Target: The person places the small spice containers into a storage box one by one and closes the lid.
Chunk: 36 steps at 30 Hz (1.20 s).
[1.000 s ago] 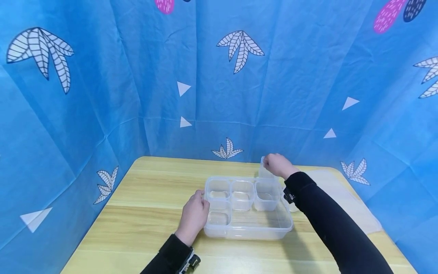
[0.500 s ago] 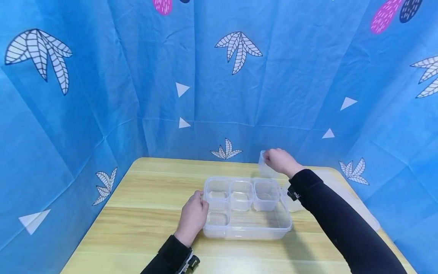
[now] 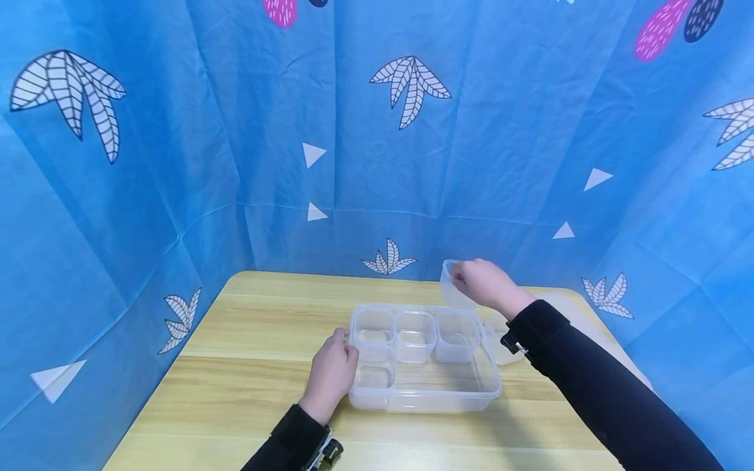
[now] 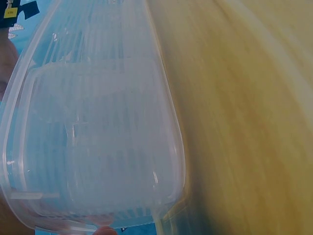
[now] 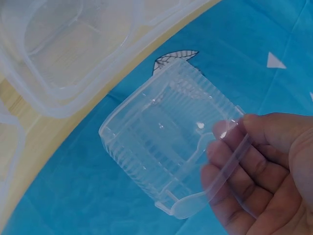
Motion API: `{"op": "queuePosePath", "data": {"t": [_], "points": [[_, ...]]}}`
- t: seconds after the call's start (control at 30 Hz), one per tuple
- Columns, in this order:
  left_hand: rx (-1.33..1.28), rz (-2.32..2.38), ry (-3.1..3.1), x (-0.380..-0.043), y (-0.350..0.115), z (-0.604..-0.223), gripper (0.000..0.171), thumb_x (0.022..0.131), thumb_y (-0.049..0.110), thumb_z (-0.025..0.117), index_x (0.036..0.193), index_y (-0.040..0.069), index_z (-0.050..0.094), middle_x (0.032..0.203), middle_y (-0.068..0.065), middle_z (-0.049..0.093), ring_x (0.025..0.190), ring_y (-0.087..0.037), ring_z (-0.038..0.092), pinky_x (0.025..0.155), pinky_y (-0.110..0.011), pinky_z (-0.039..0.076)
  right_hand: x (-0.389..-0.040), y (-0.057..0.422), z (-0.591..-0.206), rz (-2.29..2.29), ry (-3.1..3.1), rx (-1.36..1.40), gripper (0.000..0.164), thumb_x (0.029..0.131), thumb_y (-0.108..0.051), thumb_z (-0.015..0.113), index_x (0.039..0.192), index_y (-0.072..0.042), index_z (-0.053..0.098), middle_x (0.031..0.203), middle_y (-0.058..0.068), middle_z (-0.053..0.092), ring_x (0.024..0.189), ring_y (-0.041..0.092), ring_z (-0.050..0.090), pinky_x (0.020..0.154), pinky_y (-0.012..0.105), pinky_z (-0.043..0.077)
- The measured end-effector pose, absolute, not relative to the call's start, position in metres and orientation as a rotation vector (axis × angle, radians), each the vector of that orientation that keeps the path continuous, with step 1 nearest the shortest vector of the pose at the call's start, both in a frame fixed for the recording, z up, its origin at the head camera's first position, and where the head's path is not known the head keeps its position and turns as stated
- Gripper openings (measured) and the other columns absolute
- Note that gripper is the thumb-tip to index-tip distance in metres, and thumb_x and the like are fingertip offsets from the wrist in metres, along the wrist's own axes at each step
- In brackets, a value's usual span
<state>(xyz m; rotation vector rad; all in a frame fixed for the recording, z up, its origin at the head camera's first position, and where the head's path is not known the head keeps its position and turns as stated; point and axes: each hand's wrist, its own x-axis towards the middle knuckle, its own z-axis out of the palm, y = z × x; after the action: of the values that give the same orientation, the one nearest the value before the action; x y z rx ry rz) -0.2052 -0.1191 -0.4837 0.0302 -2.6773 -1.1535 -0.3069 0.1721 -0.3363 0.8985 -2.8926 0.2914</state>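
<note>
A large clear plastic box (image 3: 444,400) sits on the table, with several small clear containers (image 3: 415,340) inside, three along its back and one at front left. My left hand (image 3: 331,373) grips the box's left wall; in the left wrist view the box's side (image 4: 117,147) fills the left half. Behind the box's far right corner, my right hand (image 3: 484,282) pinches a small clear container (image 3: 450,291) by its rim. The right wrist view shows this container (image 5: 156,132) empty, with my thumb on one side of the wall and my fingers (image 5: 244,191) on the other.
Another small clear container (image 3: 501,341) stands right of the box, partly hidden by the right sleeve. Farther right lies a flat translucent sheet (image 3: 580,320), partly covered by the arm. A blue patterned curtain (image 3: 389,163) encloses the wooden table (image 3: 265,327).
My right hand has raised the small container a little, then shifted it slightly left. The right forearm has swung a bit rightward. My left hand keeps its grip on the box.
</note>
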Motion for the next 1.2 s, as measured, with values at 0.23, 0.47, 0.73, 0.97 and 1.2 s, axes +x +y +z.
{"op": "queuePosePath", "data": {"t": [0.23,0.47,0.73,0.97,1.2], "points": [[0.028,-1.173,-2.676,-0.205,-0.119,-0.484,0.035,0.099,0.012,0.051,0.129,-0.006,0.055,0.088,-0.006,0.06,0.077,-0.018,0.058,0.072,-0.038,0.054,-0.291,0.173,-0.333,0.299,-2.842,0.951,0.037,0.098,-0.006,0.058,0.066,-0.016,0.043,0.061,-0.006,0.028,0.054,0.011,0.028,0.055,0.027,0.027],[0.021,-1.156,-2.673,-0.204,-0.12,-0.487,0.036,0.099,0.012,0.051,0.129,-0.007,0.055,0.087,-0.005,0.059,0.076,-0.018,0.057,0.071,-0.037,0.054,-0.282,0.175,-0.332,0.318,-2.859,0.945,0.037,0.099,-0.006,0.058,0.068,-0.016,0.041,0.062,-0.006,0.025,0.055,0.01,0.026,0.056,0.027,0.025],[0.015,-1.156,-2.659,-0.206,-0.119,-0.486,0.035,0.098,0.012,0.051,0.128,-0.006,0.056,0.088,-0.005,0.061,0.077,-0.018,0.059,0.072,-0.039,0.054,-0.27,0.176,-0.333,0.305,-2.824,0.965,0.031,0.099,-0.006,0.058,0.071,-0.016,0.048,0.063,-0.006,0.028,0.055,0.009,0.028,0.056,0.026,0.026],[0.006,-1.145,-2.648,-0.205,-0.119,-0.485,0.035,0.098,0.011,0.052,0.127,-0.007,0.056,0.086,-0.005,0.06,0.075,-0.017,0.058,0.069,-0.037,0.053,-0.253,0.174,-0.332,0.306,-2.785,0.999,0.038,0.097,-0.005,0.06,0.068,-0.018,0.041,0.066,-0.008,0.021,0.057,0.007,0.021,0.056,0.025,0.022],[0.004,-1.148,-2.655,-0.205,-0.119,-0.485,0.036,0.098,0.012,0.052,0.128,-0.007,0.056,0.086,-0.004,0.059,0.074,-0.016,0.057,0.067,-0.035,0.052,-0.24,0.171,-0.335,0.249,-2.744,1.033,0.039,0.095,-0.002,0.06,0.066,-0.019,0.04,0.067,-0.009,0.02,0.058,0.006,0.022,0.057,0.025,0.024]]}}
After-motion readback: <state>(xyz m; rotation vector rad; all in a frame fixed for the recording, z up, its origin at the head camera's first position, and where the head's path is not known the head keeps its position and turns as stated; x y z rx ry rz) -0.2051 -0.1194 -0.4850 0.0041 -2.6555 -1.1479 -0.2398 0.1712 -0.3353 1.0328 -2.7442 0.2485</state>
